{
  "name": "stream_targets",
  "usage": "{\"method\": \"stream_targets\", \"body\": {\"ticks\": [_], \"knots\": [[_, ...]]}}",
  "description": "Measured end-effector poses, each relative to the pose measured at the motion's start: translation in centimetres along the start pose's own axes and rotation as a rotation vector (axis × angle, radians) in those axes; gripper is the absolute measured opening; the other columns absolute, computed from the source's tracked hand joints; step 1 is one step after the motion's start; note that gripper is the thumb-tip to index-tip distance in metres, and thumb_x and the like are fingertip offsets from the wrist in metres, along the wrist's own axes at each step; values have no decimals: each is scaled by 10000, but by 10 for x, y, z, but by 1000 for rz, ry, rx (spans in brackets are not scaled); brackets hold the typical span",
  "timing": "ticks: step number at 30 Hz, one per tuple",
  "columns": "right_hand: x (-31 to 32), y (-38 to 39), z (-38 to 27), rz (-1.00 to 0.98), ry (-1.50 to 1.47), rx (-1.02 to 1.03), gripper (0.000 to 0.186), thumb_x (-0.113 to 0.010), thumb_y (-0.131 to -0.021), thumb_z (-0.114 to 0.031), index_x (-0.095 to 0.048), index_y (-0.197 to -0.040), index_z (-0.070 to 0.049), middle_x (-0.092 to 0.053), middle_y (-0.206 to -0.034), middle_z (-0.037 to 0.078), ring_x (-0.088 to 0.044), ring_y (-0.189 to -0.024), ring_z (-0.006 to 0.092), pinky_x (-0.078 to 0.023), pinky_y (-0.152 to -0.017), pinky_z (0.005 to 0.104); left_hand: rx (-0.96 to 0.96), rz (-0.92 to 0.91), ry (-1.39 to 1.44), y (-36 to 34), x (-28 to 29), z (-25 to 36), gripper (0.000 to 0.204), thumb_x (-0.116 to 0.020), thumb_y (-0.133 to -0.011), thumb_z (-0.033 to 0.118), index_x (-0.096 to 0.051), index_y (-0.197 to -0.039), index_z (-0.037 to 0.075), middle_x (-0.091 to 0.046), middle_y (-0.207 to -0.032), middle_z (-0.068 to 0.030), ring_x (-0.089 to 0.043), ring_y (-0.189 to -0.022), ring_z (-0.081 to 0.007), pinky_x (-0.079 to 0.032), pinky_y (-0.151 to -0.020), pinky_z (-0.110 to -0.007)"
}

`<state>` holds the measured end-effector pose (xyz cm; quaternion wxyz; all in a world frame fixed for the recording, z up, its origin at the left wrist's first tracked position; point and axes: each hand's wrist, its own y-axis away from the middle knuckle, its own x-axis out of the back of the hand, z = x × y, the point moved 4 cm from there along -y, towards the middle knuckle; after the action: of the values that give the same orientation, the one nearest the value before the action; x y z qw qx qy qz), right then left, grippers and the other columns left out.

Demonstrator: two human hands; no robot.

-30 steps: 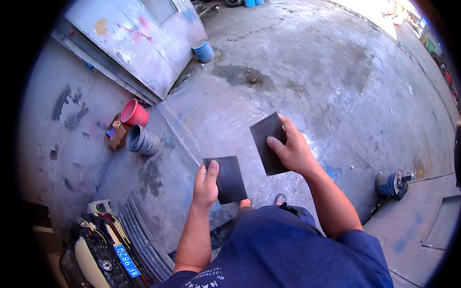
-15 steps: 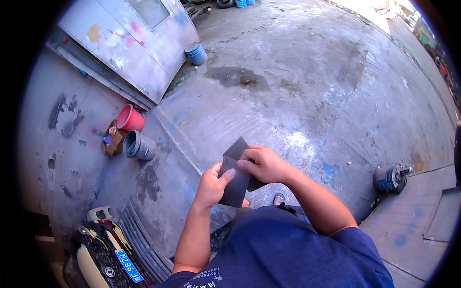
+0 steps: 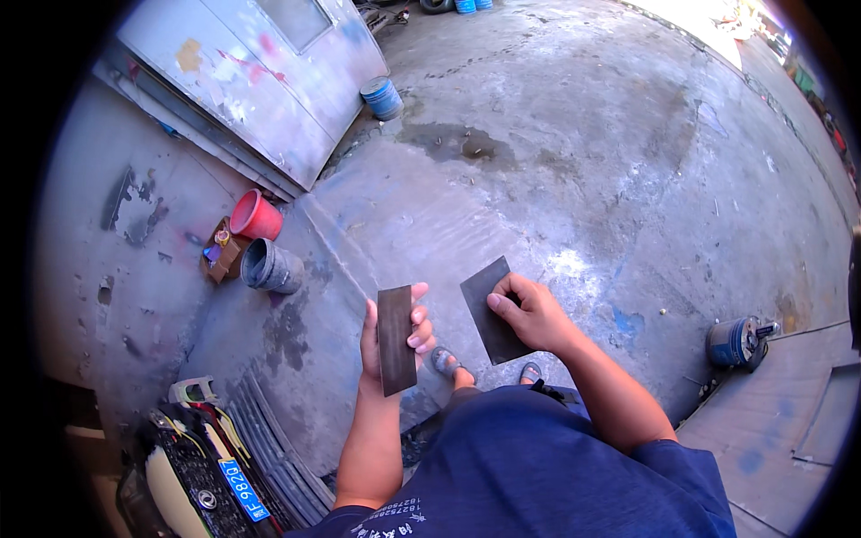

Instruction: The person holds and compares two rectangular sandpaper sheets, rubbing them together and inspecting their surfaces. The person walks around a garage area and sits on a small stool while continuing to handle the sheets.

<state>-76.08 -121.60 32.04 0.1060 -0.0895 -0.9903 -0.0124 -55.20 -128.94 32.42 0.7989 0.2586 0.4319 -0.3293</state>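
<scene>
My left hand (image 3: 370, 350) holds a narrow, dark, flat rectangle (image 3: 397, 359) upright, fingers curled round its right edge and thumb at its left. To its right, my right hand (image 3: 529, 316) pinches a wider dark flat sheet (image 3: 484, 327), thumb on its face. The two pieces are apart, held in front of my navy shirt above the concrete floor (image 3: 547, 224), with my sandalled feet below.
A red bucket (image 3: 260, 217), grey bucket (image 3: 278, 269) and cardboard box (image 3: 215, 264) stand left, near leaning painted panels (image 3: 260, 108) and a blue drum (image 3: 381, 99). Dismantled car front parts (image 3: 170, 453) lie lower left. A dark drum (image 3: 728, 345) stands at right.
My hands met with the sheets overlapping half a second ago and have since parted. The piece in my left hand now shows as a narrower strip than a second ago.
</scene>
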Motion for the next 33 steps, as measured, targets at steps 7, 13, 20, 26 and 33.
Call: {"method": "stream_targets", "body": {"ticks": [7,13,20,26,33], "knots": [[-2,5,6,53,-237,12,309,-595,-885,-110,-540,-1184,-56,-623,-985,76,-594,-932,161,-482,-817,320,18,-41,17,0,-14,-6,844,-414,-907,624,-299,-1404,-49,-522,-1047,-144,-495,-779,-227,-439,-642,-358],[-25,18,-15,-238,-533,-3,470,-593,-915,-56,-438,-1359,-72,-606,-1109,74,-582,-1000,147,-476,-896,295,0,48,12,0,-23,-14,744,-296,-945,623,-465,-1312,-2,-596,-1118,-174,-598,-819,-291,-531,-700,-455],[-64,33,-30,-440,-428,21,246,-546,-960,-122,-650,-1176,-70,-669,-1071,44,-590,-991,99,-466,-889,274,-10,223,-25,-7,15,-32,486,-380,-992,470,-569,-1185,66,-644,-1056,-167,-667,-835,-262,-576,-728,-372],[-48,1,-23,-280,-478,-136,251,-504,-959,-96,-650,-1156,-43,-664,-1057,53,-590,-992,117,-460,-905,280,83,313,-46,-3,-13,-40,534,-385,-989,476,-527,-1245,29,-595,-1161,-141,-593,-1053,-238,-510,-875,-361],[-64,23,-31,-281,-334,53,260,-479,-962,-85,-644,-1158,-41,-664,-1054,83,-631,-940,137,-503,-847,285,81,311,-127,-5,-15,-27,515,-397,-985,474,-517,-1238,41,-635,-1051,-109,-651,-839,-208,-554,-710,-325]]}}
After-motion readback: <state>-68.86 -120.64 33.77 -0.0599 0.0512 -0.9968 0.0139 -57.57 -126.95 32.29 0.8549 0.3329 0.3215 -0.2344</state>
